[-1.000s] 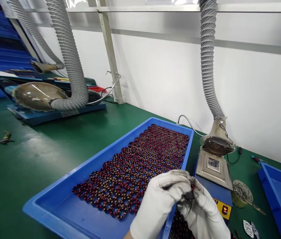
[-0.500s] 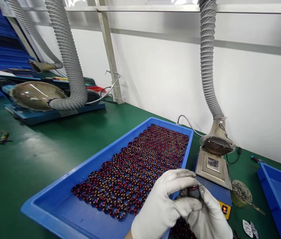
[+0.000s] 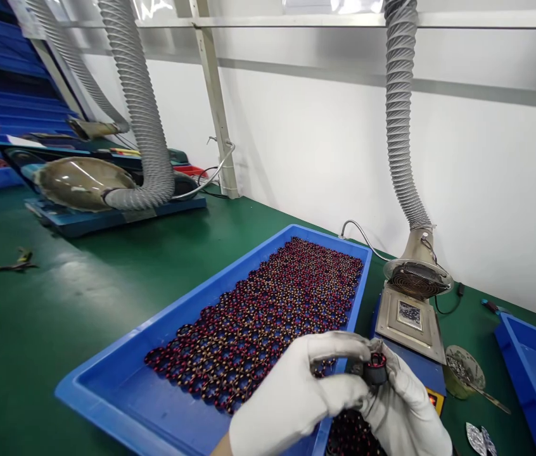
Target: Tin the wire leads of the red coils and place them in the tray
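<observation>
Both my hands wear white gloves and meet at the bottom of the view. My left hand [image 3: 291, 396] and my right hand [image 3: 408, 411] together pinch one small wound coil [image 3: 375, 369], dark with red wire, holding it above the near right corner of a blue tray [image 3: 106, 396]. The tray holds several rows of the same red and copper coils [image 3: 268, 310] laid flat side by side. More coils [image 3: 351, 437] lie in a dark heap just under my hands.
A solder pot [image 3: 409, 316] on a blue base stands right of the tray under a grey fume hose [image 3: 403, 126]. A small dish with a spoon [image 3: 462, 370] and a second blue tray [image 3: 534, 373] lie further right. Pliers [image 3: 11, 265] and another hose with hood [image 3: 82, 183] are on the green bench at left.
My hands have turned the coil and shifted slightly right and down. The camera has moved a little, so the tray sits a bit further right in view.
</observation>
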Demonstrator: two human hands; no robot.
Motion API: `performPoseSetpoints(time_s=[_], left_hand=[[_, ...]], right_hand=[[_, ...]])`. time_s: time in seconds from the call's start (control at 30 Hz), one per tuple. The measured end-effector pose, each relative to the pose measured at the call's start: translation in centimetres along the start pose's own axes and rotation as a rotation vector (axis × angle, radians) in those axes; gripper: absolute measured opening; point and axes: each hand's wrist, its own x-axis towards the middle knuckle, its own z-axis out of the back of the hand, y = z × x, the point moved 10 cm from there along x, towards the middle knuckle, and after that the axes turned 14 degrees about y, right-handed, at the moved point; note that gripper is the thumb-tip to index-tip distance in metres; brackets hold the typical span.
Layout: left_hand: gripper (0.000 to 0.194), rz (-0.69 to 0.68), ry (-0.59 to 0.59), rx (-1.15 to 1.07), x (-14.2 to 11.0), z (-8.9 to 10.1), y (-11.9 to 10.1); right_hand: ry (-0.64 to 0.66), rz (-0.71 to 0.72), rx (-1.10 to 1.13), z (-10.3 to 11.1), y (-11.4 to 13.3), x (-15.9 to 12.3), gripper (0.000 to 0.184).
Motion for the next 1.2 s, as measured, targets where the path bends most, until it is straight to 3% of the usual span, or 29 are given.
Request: performPoseSetpoints(time_s=[0.17,0.3,0.37,0.47,0.53,0.63,0.7,0.8,0.93,1.03,1.13,1.2], left_hand=[[0.012,-0.03,-0.07,-0.134,0.0,-0.3,0.0],[0.007,-0.118,-0.244,-0.311,-1.0,1.7,0.0],[0.016,-0.068,-0.282,-0.309,-1.2,2.2,0.2],[0.025,0.095,-0.096,-0.132,-0.3,0.3,0.7],[0.02,0.06,-0.007,-0.043,0.1,-0.8,0.1],[0.018,-0.108,-0.051,-0.041,-0.3,-0.6,-1.2],[0.015,-0.181,-0.146,-0.101,-1.0,0.6,-1.5],[0.015,-0.129,-0.261,-0.075,-1.6,2.2,-1.2],[0.026,0.073,-0.025,0.036,-0.3,-0.2,0.1],[0.023,-0.088,-0.007,0.04,-0.1,-0.8,-1.3],[0.018,-0.269,-0.164,-0.006,-1.2,0.8,-2.5],[0.012,-0.261,-0.274,-0.064,-1.7,2.0,-2.1]], right_hand=[[-0.023,-0.029,-0.03,-1.1,-0.3,0.3,0.023],[0.009,-0.041,-0.034,-1.5,-0.3,0.4,0.023],[0.018,-0.042,-0.017,-1.4,-0.2,0.3,0.022],[-0.003,-0.036,-0.03,-0.8,-0.1,0.0,0.026],[-0.042,-0.02,-0.074,0.3,-0.1,-0.2,0.03],[-0.106,0.016,-0.171,3.5,-0.1,-0.2,0.033],[-0.032,0.013,-0.219,5.0,-0.5,0.4,0.038],[0.035,0.036,-0.333,6.2,0.0,0.9,0.041],[0.022,0.015,-0.56,4.8,1.5,0.9,0.038],[-0.105,0.172,-0.684,3.5,3.5,0.4,0.035],[-0.264,0.408,-0.85,2.3,5.2,-1.1,0.031],[-0.346,0.558,-1.024,1.0,5.8,-2.5,0.024]])
